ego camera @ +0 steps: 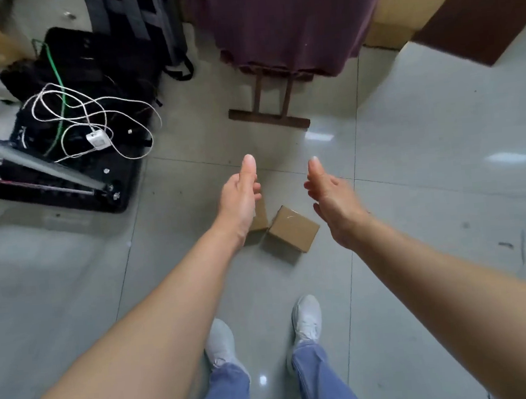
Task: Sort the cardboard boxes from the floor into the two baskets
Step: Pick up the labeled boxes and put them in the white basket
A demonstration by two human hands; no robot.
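A small brown cardboard box (pixel 293 228) lies on the grey tiled floor just ahead of my feet. A second cardboard box (pixel 259 220) sits to its left, mostly hidden behind my left wrist. My left hand (pixel 240 195) is stretched out above that box, palm facing right, fingers relaxed and holding nothing. My right hand (pixel 331 198) hovers to the right of the boxes, palm facing left, also holding nothing. No basket is in view.
A black case (pixel 71 171) with white and green cables on it, crossed by a metal bar (pixel 29 162), stands at the left. A wooden stand (pixel 268 116) under purple cloth (pixel 287 22) is straight ahead. My white shoes (pixel 307 319) are below.
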